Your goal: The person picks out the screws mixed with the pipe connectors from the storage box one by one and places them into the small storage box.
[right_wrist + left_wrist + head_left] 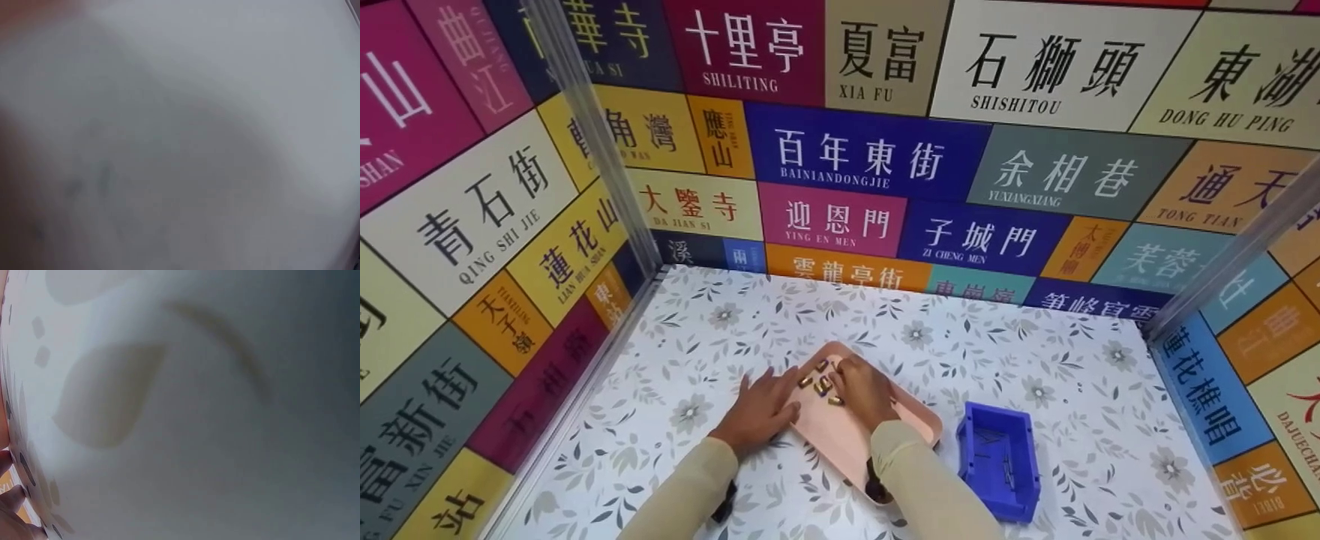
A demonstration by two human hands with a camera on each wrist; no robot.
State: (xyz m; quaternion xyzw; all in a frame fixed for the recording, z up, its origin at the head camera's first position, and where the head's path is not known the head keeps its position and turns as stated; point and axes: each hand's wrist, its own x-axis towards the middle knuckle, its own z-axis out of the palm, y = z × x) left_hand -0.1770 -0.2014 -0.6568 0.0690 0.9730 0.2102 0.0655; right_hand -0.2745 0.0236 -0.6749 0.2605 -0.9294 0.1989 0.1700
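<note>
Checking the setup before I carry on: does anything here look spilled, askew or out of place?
Nothing stands out. The small brass pieces lie together on the pink tray, between the left hand and right hand; the blue bin sits upright beside it.

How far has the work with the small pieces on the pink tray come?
Already in the blue bin: a few thin dark pieces. In hand: the right hand rests curled over the brass pieces on the tray; whether it holds one is hidden. The left hand lies flat at the tray's edge. Left: several brass pieces remain on the tray.
</note>
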